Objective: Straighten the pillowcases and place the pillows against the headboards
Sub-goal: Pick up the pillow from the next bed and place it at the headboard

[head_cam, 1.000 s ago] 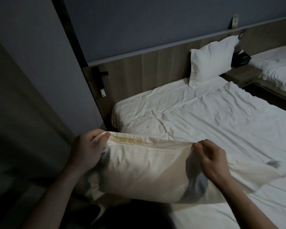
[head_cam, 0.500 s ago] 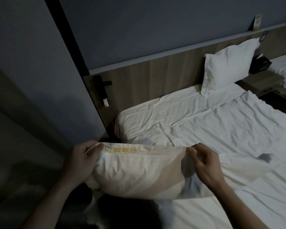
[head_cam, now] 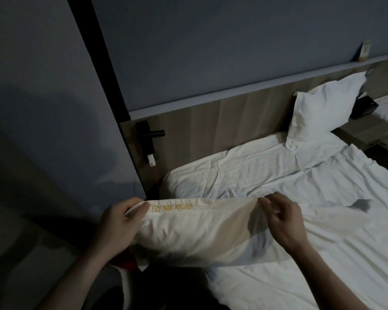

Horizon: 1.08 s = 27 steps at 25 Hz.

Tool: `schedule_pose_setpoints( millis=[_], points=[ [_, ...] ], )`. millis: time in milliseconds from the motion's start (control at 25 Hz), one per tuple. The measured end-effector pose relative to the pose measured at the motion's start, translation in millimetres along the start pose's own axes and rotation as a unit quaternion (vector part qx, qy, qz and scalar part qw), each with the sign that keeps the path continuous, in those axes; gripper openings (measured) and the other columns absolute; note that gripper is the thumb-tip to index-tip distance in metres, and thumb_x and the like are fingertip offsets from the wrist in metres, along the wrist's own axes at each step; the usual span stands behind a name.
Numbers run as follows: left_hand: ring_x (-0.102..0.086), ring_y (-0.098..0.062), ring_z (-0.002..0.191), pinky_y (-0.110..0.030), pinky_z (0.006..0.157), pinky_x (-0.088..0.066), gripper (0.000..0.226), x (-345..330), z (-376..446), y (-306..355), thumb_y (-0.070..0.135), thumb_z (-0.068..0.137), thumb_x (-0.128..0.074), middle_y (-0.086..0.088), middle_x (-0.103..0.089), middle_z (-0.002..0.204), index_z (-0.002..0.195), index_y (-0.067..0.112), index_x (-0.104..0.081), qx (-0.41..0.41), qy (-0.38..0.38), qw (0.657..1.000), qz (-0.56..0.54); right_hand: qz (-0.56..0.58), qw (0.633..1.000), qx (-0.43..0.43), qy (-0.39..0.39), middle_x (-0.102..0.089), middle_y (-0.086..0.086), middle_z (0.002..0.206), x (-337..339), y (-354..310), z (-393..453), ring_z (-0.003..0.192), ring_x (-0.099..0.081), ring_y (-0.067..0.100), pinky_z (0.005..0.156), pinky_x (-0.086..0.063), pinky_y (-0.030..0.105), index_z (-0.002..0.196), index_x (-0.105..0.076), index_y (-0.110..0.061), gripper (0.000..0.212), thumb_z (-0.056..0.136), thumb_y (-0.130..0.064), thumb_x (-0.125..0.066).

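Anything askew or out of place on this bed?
Yes: a dark patch sits on the white sheet right of the right hand; whether stain or shadow is unclear. The propped pillow leans tilted against the headboard.

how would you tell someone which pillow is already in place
Follow the wooden headboard to its right end. The white pillow stands propped against it on the bed, untouched; the other pillow, with gold embroidery, is held in both hands.

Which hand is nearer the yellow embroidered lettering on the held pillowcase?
Left. The left hand grips right beside the yellow embroidered lettering; the right hand pinches the far end.
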<state>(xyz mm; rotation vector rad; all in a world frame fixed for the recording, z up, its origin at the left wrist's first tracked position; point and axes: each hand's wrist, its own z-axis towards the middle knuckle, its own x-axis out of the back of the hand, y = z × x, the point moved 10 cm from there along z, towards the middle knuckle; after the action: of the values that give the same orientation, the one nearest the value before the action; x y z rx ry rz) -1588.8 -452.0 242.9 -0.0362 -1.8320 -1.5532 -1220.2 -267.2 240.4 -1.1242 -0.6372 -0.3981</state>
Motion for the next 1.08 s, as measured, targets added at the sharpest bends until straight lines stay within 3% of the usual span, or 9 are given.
schedule_pose_setpoints(
  millis=[120,240,320,440,560,680,760,960,1080],
  points=[
    [-0.057,0.0,0.063,-0.034,0.065,-0.046,0.024,-2,33,-14,0.044,0.097,-0.06,0.015,-0.062,0.065,0.074,0.037,-0.064,0.027,-0.03,0.999,-0.002,0.007,1.0,-0.009,0.01,-0.056,0.0,0.066,-18,-5,27,0.065,-0.057,0.013,0.061,-0.044,0.04,0.064,-0.055,-0.014,0.036,0.099,-0.017,-0.065],
    [-0.068,-0.003,0.081,-0.041,0.079,-0.055,0.032,-8,64,-31,0.065,0.086,-0.062,0.015,-0.072,0.084,0.094,0.034,-0.065,0.052,-0.055,0.997,-0.032,0.01,1.0,-0.014,0.015,-0.059,0.001,0.067,-37,-5,62,0.066,-0.059,0.015,0.061,-0.047,0.042,0.066,-0.059,-0.014,0.034,0.099,-0.019,-0.065],
    [-0.073,-0.008,0.098,-0.048,0.092,-0.057,0.035,-14,85,-44,0.057,0.087,-0.065,0.009,-0.076,0.103,0.11,0.03,-0.065,0.081,-0.073,0.993,-0.044,0.018,1.0,-0.016,0.013,-0.057,0.001,0.066,-50,-4,85,0.066,-0.059,0.016,0.062,-0.047,0.044,0.064,-0.056,-0.014,0.035,0.098,-0.016,-0.065],
    [-0.073,-0.012,0.1,-0.053,0.093,-0.058,0.026,-21,122,-60,0.045,0.093,-0.063,0.005,-0.076,0.106,0.112,0.027,-0.066,0.115,-0.074,0.99,-0.03,0.02,0.999,-0.025,0.004,-0.056,0.003,0.066,-73,7,121,0.067,-0.059,0.017,0.063,-0.048,0.046,0.064,-0.055,-0.012,0.036,0.098,-0.014,-0.064],
    [-0.063,-0.019,0.12,-0.04,0.099,-0.05,0.022,-37,160,-73,0.034,0.102,-0.059,0.019,-0.059,0.119,0.124,0.032,-0.061,0.153,-0.079,0.985,-0.015,0.014,0.999,-0.026,-0.012,-0.058,-0.001,0.067,-98,24,157,0.069,-0.06,0.015,0.065,-0.047,0.045,0.065,-0.057,-0.015,0.034,0.098,-0.012,-0.064],
    [-0.055,-0.016,0.111,-0.025,0.08,-0.044,0.013,-60,203,-89,0.034,0.103,-0.057,0.023,-0.052,0.099,0.098,0.045,-0.051,0.167,-0.072,0.983,0.005,0.011,0.999,-0.029,-0.036,-0.057,-0.002,0.067,-131,51,204,0.07,-0.06,0.015,0.063,-0.047,0.042,0.065,-0.056,-0.022,0.036,0.099,-0.013,-0.064],
    [-0.062,-0.014,0.113,-0.03,0.087,-0.05,0.007,-75,231,-102,0.041,0.102,-0.056,0.018,-0.064,0.108,0.108,0.04,-0.059,0.166,-0.059,0.984,0.017,0.014,0.998,-0.036,-0.05,-0.057,-0.001,0.068,-154,72,236,0.069,-0.06,0.018,0.061,-0.048,0.044,0.066,-0.055,-0.021,0.036,0.1,-0.015,-0.061],
    [-0.069,-0.014,0.108,-0.039,0.093,-0.054,0.045,-110,289,-148,0.054,0.098,-0.053,0.01,-0.072,0.119,0.135,0.03,-0.06,0.154,0.019,0.986,0.056,0.037,0.995,-0.057,-0.077,-0.058,0.006,0.062,-232,134,290,0.06,-0.061,0.018,0.057,-0.051,0.038,0.067,-0.056,-0.016,0.037,0.104,-0.024,-0.057],
    [-0.065,0.0,0.084,-0.032,0.077,-0.055,0.03,-130,308,-166,0.058,0.096,-0.051,0.018,-0.069,0.09,0.113,0.037,-0.062,0.111,0.097,0.989,0.019,-0.035,0.99,-0.085,-0.111,-0.062,0.005,0.06,-287,179,308,0.058,-0.064,0.019,0.056,-0.056,0.045,0.073,-0.057,-0.017,0.044,0.102,-0.05,-0.048]
  ],
)
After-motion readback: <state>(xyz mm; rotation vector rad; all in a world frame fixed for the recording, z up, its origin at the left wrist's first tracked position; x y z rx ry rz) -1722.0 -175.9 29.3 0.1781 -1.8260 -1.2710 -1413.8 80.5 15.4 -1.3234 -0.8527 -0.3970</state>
